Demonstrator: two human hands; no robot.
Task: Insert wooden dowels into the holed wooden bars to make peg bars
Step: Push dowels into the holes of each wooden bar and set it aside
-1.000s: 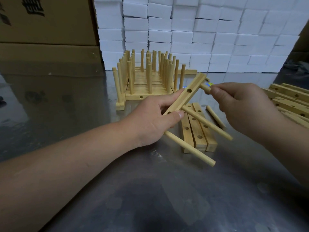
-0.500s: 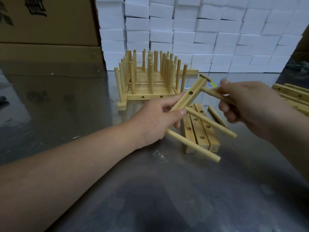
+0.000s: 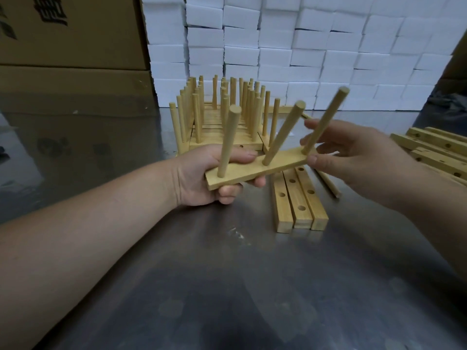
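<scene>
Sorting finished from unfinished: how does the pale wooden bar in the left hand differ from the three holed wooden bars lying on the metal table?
The held pale wooden bar carries three dowels; the three holed wooden bars show empty holes. The held bar is raised and tilted in the left hand; the three lie flat together. Same pale wood.

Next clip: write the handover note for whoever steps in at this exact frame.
Left grip holds the peg bar off the table, its three dowels pointing up.
Right grip is at the bar's right end, thumb on its edge; hold unclear.
Finished peg bars stand behind; three holed bars lie beside a loose dowel, more bars at right.
Done: this bar looks filled. Left: set it with the finished ones, fill the rest.
</scene>
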